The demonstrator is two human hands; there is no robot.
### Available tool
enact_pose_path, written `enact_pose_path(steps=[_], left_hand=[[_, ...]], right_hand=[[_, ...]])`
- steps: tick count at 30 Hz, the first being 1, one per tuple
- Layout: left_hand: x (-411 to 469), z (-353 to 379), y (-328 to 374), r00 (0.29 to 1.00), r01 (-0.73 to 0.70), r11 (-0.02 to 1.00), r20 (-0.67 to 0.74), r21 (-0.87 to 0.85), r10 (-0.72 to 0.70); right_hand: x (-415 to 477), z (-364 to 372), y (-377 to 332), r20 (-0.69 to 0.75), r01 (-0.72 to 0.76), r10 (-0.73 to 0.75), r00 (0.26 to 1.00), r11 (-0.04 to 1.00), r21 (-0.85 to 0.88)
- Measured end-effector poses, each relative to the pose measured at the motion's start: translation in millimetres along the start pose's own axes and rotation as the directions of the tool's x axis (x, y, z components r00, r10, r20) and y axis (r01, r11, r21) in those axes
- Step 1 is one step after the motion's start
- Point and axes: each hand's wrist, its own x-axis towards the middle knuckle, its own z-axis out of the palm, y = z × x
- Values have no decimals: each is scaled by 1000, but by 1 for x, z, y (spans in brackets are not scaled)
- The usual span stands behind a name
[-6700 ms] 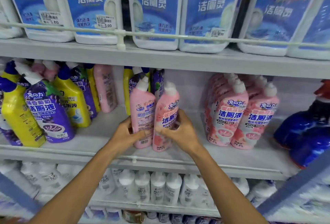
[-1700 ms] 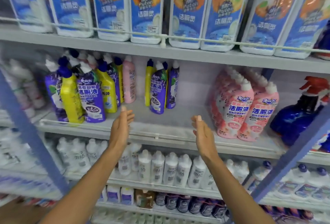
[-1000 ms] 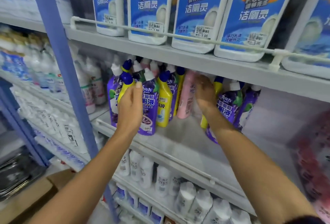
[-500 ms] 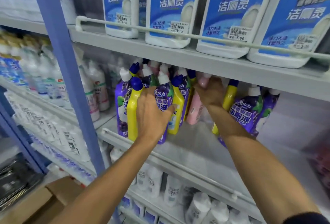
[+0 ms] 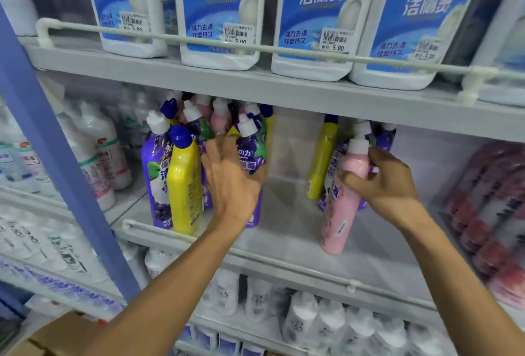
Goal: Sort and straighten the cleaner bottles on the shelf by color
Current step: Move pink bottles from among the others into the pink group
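Tilted pink white-capped plastic bottle gripped near neck by right hand; left hand spread flat against purple plastic bottle.

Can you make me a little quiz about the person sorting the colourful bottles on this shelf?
1. True or false: the right hand grips a pink bottle.
2. What colour is the cap of the front yellow bottle beside the left hand? A white, B blue, C red.
3. Fill in: the price stickers on the big white bottles on the upper shelf read ____.
Key: 1 true; 2 B; 3 5.00.
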Motion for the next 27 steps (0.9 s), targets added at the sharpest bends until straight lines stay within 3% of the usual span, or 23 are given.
enact_pose_path(steps=[8,13,18,23,25,27], left_hand=[[-10,60,51,993,-41,989,107,-143,57],[11,99,49,963,-174,969,175,-174,205],[22,122,43,970,-164,959,137,-231,199],[15,96,42,950,-119,930,231,-348,208],[9,71,33,965,-98,918,190,-384,183],[3,42,18,987,-136,902,27,-411,161]], right_hand=[[-33,-20,20,-57,-67,83,995,969,237],[-48,-2,16,-164,-71,137,977,932,355],[-52,7,17,-244,-11,102,964,937,348],[-53,8,20,-246,-7,107,963,927,374],[-53,9,21,-246,-5,106,964,925,381],[-52,10,21,-244,-4,108,964,919,394]])
